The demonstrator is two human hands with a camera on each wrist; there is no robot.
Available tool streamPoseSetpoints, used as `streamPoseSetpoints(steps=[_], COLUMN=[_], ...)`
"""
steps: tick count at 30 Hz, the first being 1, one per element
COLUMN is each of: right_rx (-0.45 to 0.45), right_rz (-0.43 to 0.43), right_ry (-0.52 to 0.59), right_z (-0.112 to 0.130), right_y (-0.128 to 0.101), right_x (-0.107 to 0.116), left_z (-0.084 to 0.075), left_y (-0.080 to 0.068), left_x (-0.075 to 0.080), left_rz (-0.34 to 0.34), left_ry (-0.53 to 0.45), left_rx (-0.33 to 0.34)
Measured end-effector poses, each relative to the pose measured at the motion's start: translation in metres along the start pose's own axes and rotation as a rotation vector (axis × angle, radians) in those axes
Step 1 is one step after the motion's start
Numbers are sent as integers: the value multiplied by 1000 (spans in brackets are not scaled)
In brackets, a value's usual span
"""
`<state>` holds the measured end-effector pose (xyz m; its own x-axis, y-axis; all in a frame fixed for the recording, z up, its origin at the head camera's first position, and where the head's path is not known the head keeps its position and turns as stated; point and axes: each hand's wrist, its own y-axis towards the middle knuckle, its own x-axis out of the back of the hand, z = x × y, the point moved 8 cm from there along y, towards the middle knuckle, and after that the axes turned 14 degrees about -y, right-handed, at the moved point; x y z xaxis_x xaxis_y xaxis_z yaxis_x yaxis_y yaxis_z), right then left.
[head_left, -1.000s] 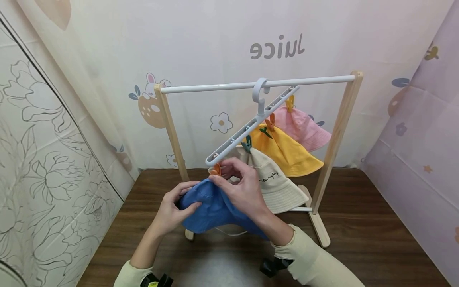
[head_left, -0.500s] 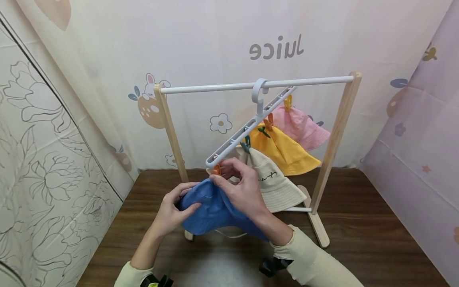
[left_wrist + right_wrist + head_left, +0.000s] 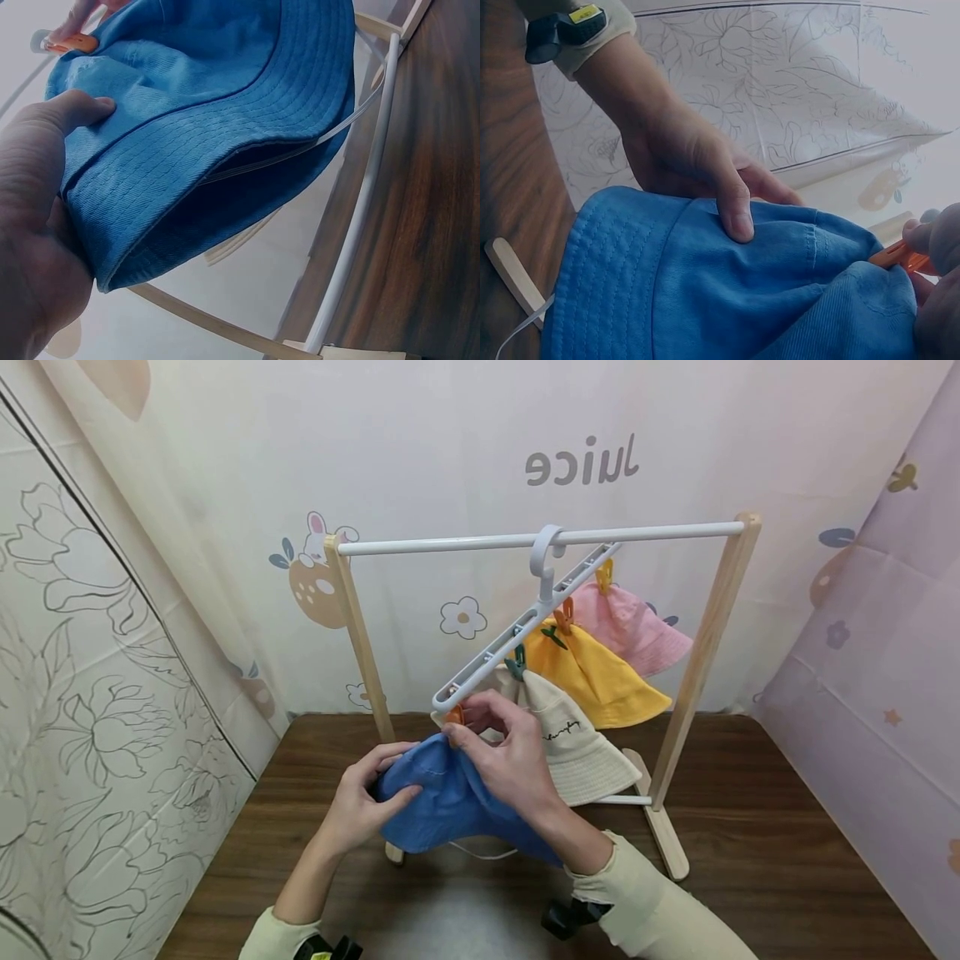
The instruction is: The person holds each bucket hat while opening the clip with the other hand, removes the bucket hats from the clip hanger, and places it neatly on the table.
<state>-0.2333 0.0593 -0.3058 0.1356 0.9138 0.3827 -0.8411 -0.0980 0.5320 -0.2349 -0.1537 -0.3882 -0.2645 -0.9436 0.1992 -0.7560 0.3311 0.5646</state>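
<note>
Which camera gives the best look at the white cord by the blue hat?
The left wrist view: it shows the most of the white cord, coming out from inside the blue hat. The head view shows only a curved stretch below the hat; the right wrist view, a short piece, lower left.

Only slight changes can be made out. The tip of the right hand's (image 3: 506,756) thumb has been shifted a little to the right across the orange clip (image 3: 456,714) at the blue hat (image 3: 450,802), and less of the clip is left uncovered above it than a second ago. The blue hat's brim has been lowered a touch. The white hanger (image 3: 491,657) has been turned very slightly, its far end drawn leftward, and the yellow hat's (image 3: 592,681) brim has been carried slightly farther from the right post (image 3: 705,660)
</note>
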Motion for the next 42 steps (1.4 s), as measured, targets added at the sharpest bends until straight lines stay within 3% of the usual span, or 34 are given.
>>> streamPoseSetpoints(steps=[11, 30, 42], right_rx=[11, 15, 7], right_rz=[-10, -13, -8], right_ry=[11, 6, 2], right_z=[-1, -3, -5], right_y=[0, 0, 0], right_x=[1, 0, -2], left_z=[2, 10, 14], left_y=[0, -7, -14], left_x=[-1, -1, 0], left_rz=[3, -13, -16], left_ry=[-10, 9, 0], left_rx=[-10, 49, 23])
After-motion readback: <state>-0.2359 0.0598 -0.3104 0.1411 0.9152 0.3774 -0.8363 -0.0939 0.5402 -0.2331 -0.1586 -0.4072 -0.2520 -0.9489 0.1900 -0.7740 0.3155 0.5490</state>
